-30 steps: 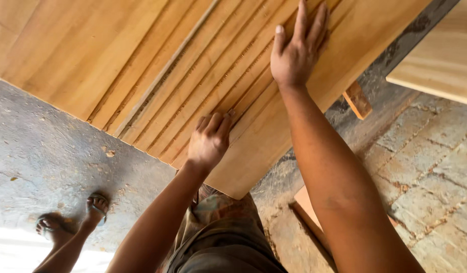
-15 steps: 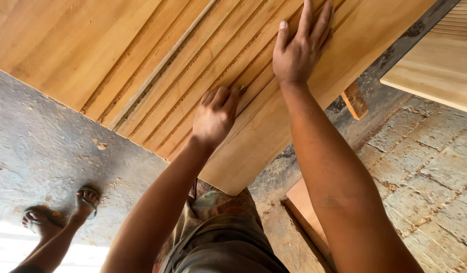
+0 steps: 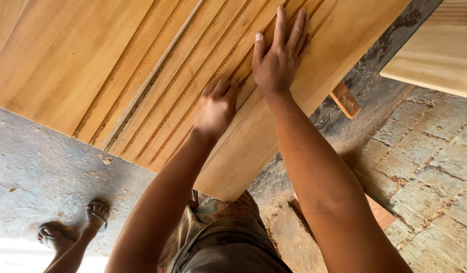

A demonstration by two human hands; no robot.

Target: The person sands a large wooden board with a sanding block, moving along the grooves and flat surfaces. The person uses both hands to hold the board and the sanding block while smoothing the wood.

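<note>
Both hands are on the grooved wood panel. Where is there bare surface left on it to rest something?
The smooth band of the pale grooved wooden panel at far left is bare. So is the flat strip right of the right hand. The ribbed middle is crowded: the left hand and right hand press there. The grey concrete floor lower left is bare up to a person's sandalled feet.

Both my arms reach forward and up from the lower edge of view, forearms bare. My right hand (image 3: 279,58) lies flat, palm down, fingers (image 3: 294,30) extended and close together, thumb spread to the left, wrist straight. My left hand (image 3: 216,107) sits lower and to the left of it, loosely curled, fingers bent at the knuckles with tips pressing down, wrist slightly flexed. The hands are near each other, not touching.
</note>
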